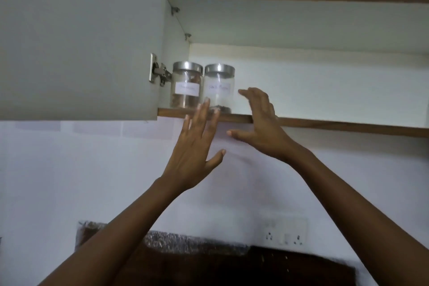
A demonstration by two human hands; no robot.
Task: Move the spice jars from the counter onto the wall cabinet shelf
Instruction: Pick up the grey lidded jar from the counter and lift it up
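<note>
On the wood-edged shelf (325,126) stand two spice jars (185,88); left hand (192,158) and right hand (262,127) spread empty fingers.

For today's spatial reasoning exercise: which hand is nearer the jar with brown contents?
Left. The left hand is just below-right of the brown-filled jar; the right hand is farther right, beyond the second jar.
</note>
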